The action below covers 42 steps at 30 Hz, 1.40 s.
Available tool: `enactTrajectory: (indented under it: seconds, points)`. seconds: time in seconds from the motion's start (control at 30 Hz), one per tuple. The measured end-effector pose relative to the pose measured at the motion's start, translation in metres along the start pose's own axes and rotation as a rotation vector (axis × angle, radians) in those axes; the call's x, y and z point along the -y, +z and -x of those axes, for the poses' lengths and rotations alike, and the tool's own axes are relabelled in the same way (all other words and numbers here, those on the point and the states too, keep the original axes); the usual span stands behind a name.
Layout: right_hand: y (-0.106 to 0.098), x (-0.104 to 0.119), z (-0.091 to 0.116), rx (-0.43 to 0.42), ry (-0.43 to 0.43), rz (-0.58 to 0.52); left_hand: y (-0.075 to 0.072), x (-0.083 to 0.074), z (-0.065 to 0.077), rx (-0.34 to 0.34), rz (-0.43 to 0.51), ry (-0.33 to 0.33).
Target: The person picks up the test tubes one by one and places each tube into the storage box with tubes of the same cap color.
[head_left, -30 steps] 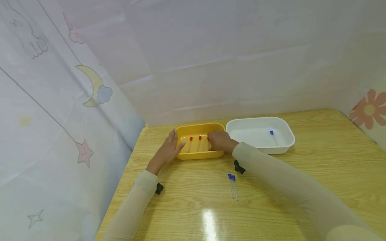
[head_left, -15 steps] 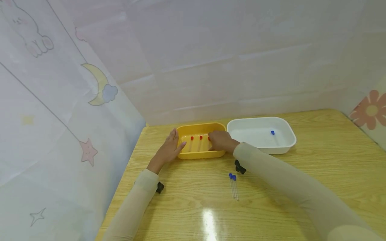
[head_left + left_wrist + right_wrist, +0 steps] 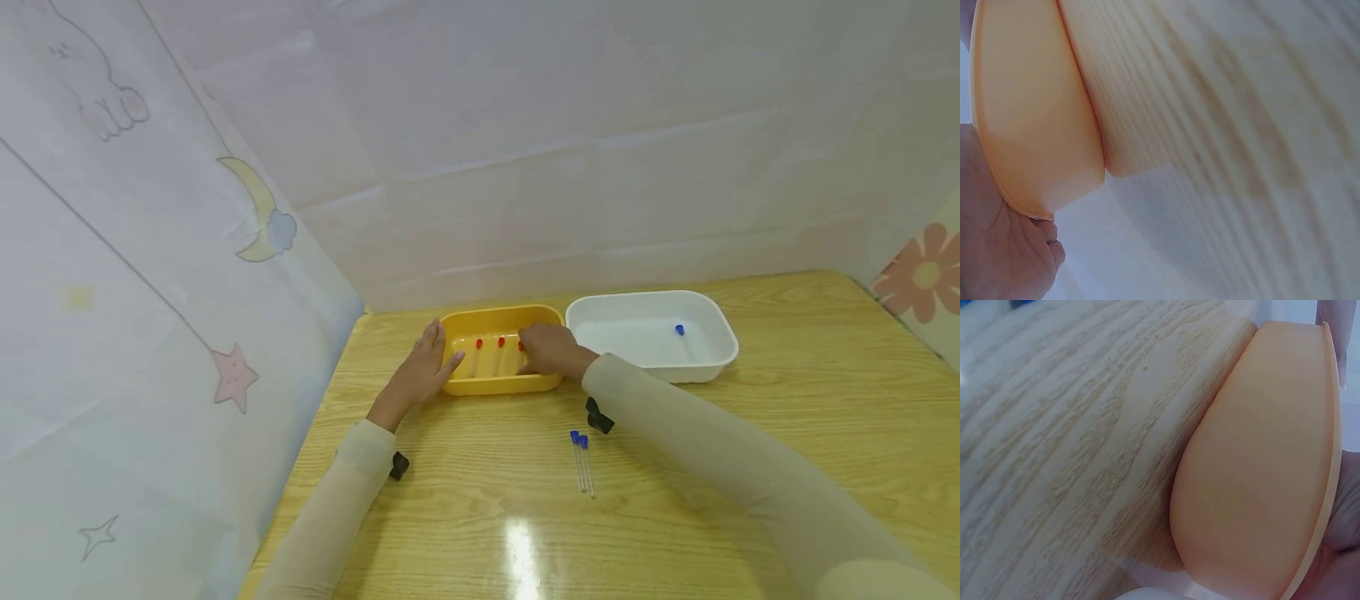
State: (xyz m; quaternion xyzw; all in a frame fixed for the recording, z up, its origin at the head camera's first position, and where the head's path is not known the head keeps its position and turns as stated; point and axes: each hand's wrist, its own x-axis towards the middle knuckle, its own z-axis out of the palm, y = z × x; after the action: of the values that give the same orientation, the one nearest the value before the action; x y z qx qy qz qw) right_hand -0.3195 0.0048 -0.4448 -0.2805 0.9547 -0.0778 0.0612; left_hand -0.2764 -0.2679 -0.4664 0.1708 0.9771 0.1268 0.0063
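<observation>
A yellow tray [image 3: 502, 386] stands on the table with several slim clear tubes inside. Red caps top these tubes, among them a red-capped tube [image 3: 479, 344] at left and another red-capped tube [image 3: 501, 342] in the middle. My left hand [image 3: 420, 367] rests on the tray's left end, fingers extended along the outside and thumb over the near rim. Inside the tray's right part, my right hand [image 3: 551, 350] holds a further red-capped tube [image 3: 521, 346], mostly covered by the fingers. In the right wrist view, the yellow tray [image 3: 1260, 462] hides the fingertips.
A white tray [image 3: 645, 368] stands against the yellow one's right side, with one blue-capped tube [image 3: 680, 331] in it. Two blue-capped tubes [image 3: 583, 462] lie side by side on the wooden table [image 3: 450, 500], in front of the trays. A pale printed backdrop [image 3: 480, 167] rises behind.
Both hands keep their places at the yellow tray, and the tubes lie as before. Only the head view has shifted slightly.
</observation>
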Motion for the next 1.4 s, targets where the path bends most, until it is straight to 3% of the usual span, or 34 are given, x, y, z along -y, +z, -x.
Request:
enactTrajectory:
  seconds: [0.47,1.4]
  points:
    - [0.001,0.001,0.004,-0.070,-0.035,-0.095,0.002,0.005,0.002,0.014,-0.005,-0.003]
    - [-0.018,-0.005,0.036,-0.214,-0.086,-0.081,-0.002,0.001,-0.003,-0.001,-0.003,0.010]
